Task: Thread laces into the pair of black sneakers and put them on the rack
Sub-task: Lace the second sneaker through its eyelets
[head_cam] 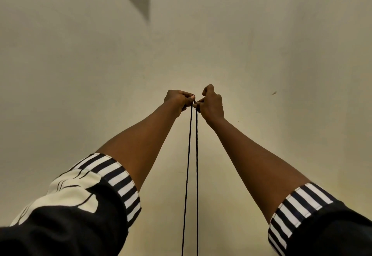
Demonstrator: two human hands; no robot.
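Arms raised before a plain wall, the left hand (pixel 178 99) and right hand (pixel 211 104) each pinch one end of a thin, limp black shoelace (pixel 189 155), best gripped at its tips, strands hanging taut below frame

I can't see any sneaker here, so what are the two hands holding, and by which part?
Both hold a black lace at its top: left hand and right hand each pinch one strand, both hanging down out of frame.

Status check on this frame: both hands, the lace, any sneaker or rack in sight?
Left hand and right hand raised, each pinching black lace. Two strands hang taut to bottom edge. No sneaker or rack visible.
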